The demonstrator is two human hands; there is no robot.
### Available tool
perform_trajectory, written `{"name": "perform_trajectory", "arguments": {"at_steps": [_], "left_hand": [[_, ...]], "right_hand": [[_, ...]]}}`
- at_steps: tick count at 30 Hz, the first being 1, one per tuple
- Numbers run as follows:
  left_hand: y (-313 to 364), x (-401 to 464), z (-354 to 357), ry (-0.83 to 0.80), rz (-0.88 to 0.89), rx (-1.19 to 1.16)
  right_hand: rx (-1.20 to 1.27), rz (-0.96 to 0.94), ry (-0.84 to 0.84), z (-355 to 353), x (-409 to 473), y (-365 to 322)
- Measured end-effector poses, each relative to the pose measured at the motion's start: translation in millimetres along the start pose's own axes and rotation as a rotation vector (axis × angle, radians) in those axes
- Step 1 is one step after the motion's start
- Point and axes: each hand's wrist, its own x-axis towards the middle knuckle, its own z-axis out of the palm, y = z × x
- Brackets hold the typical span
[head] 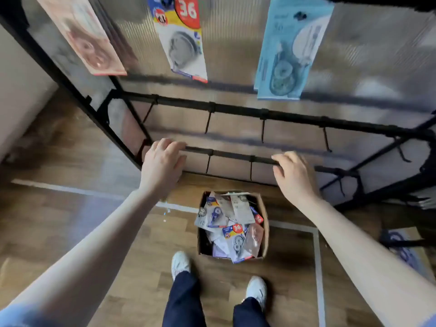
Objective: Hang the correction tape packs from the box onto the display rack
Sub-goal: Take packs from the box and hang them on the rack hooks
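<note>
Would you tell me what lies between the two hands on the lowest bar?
Head view: only bar and two hooks lie between left hand and right hand.

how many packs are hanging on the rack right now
3, along the top: a pink pack at left, a yellow-and-blue "36" pack in the middle, a light blue pack at right. More may hang above the frame.

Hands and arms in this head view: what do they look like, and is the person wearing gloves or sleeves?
No gloves: the left hand and right hand are bare, with no rings, watch or bracelet visible. Both forearms are bare too. A bit of light blue short sleeve shows at the bottom left corner, and another at the bottom right.
</note>
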Motion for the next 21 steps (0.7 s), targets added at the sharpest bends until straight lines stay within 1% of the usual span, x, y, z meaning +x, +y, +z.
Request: {"name": "perform_trajectory", "arguments": {"at_steps": [2, 7, 13, 17, 21], "left_hand": [[6.4, -19.8, 41.2, -0.068, -0.031, -0.001], [2.3, -59.3, 138.4, -0.304, -0.092, 0.025], [-31.5, -106.1, 257.3, -0.416, -0.172, 0.004], [-53.7, -147.0, 337.6, -0.529, -0.194, 0.019], [-72.3, -169.6, 398.5, -0.592, -0.277, 0.061]], "right_hand": [[0.009, 0.038, -0.096, 24.9, -18.2, 21.4], [-0.022, 0.129, -0.250, 106.7, -55.2, 69.7], [-0.050, 0.223, -0.408, 224.6, -95.8, 118.6], [-0.039, 0.312, -0.506, 300.2, -128.3, 143.8], [-0.028, 0.353, -0.580, 361.9, -146.5, 165.4]]}}
